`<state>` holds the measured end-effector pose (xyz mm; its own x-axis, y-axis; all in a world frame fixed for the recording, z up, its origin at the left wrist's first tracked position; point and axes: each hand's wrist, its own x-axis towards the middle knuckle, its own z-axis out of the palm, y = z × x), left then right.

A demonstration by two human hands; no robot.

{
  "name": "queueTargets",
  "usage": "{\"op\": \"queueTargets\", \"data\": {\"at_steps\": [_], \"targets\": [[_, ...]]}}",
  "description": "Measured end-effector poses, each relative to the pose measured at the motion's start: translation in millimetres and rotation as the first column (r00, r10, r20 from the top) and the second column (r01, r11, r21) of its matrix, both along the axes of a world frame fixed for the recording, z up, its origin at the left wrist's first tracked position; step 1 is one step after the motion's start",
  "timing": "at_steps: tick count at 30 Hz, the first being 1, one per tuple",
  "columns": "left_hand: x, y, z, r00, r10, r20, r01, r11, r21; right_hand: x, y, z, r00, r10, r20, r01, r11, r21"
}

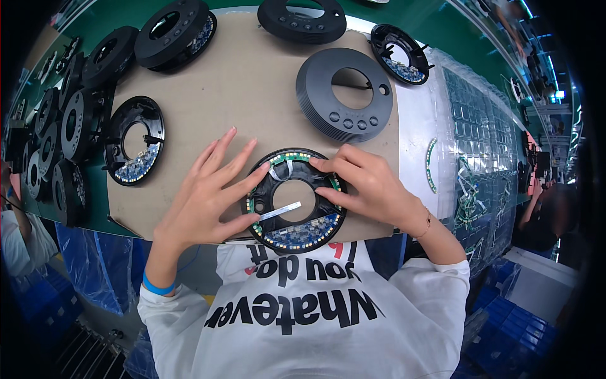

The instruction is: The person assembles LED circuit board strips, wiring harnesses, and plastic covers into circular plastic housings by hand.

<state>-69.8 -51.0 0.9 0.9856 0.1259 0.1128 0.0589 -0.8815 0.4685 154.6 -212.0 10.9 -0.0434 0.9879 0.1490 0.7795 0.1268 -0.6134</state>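
Observation:
A black ring-shaped housing (294, 222) lies at the near table edge, between my hands. Curved green LED strips (251, 192) run along its inner rim, and a blue circuit board (303, 232) sits in its near part. A white flat cable (281, 211) sticks out across the centre hole; two shorter ones show at the top. My left hand (211, 186) grips the left rim with index finger and thumb, its other fingers spread. My right hand (369, 180) holds the upper right rim, index fingertip on the strip and thumb on the inner ring.
Beyond my right hand stands a black round cover with buttons (351, 95). Open ring housings lie at left (134, 142) and far right (399, 55). Several finished-looking covers (76, 126) crowd the left. A loose LED strip (431, 165) lies near clear plastic trays (480, 126).

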Motion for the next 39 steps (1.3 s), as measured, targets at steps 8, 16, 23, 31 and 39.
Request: {"op": "queueTargets", "data": {"at_steps": [8,16,23,31,39], "targets": [[7.0,-6.5,3.9,0.990,0.134,-0.038,-0.128,0.982,0.138,-0.7,-2.3,5.7,0.991,-0.009,0.137,0.008,1.000,0.005],[7.5,-2.7,-2.0,0.993,0.118,-0.019,-0.118,0.993,0.021,4.4,-1.6,15.9,0.959,0.086,0.271,-0.088,0.996,-0.004],[9.7,-1.5,-2.9,0.993,0.110,0.043,-0.112,0.993,0.038,5.2,5.5,14.7,0.977,0.124,0.176,-0.116,0.992,-0.056],[10.8,-0.8,1.0,0.984,0.147,0.096,-0.145,0.989,-0.031,2.1,13.1,18.1,0.974,0.178,0.142,-0.132,0.948,-0.290],[15.6,15.1,-0.7,0.940,0.332,0.083,-0.262,0.854,-0.448,-11.4,4.6,10.7,0.943,0.089,0.321,-0.045,0.989,-0.139]]}}
